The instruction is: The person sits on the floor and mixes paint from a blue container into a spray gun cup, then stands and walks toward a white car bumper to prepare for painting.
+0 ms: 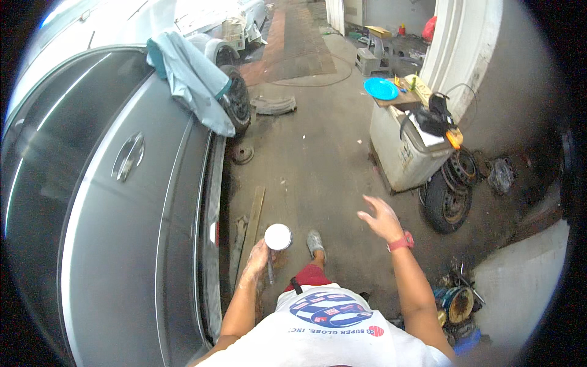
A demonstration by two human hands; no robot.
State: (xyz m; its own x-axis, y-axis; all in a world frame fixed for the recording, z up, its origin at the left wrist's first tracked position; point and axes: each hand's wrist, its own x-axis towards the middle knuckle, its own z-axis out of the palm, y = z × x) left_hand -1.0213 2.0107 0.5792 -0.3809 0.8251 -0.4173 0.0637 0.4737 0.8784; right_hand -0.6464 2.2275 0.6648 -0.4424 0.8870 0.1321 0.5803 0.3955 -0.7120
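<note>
My left hand (256, 260) is closed round a small container with a round white top (278, 237), held beside the grey car door. A thin dark handle-like piece (271, 269) hangs below it, next to my fingers; what it belongs to is hidden. On the other side, my right hand (380, 220) is stretched out in the air with fingers apart and nothing in it. A red watch (401, 241) is on that wrist. The car door (131, 226) with its silver handle (128, 158) stands close along my left arm.
A grey-blue cloth (189, 82) drapes over the car by the front wheel (237, 101). To the right stands a white chest (400, 156) bearing a blue plate (381, 88) and black bag (433, 116). Beside it lean a tire (443, 205) and rims. A wooden strip (251, 229) lies along the car.
</note>
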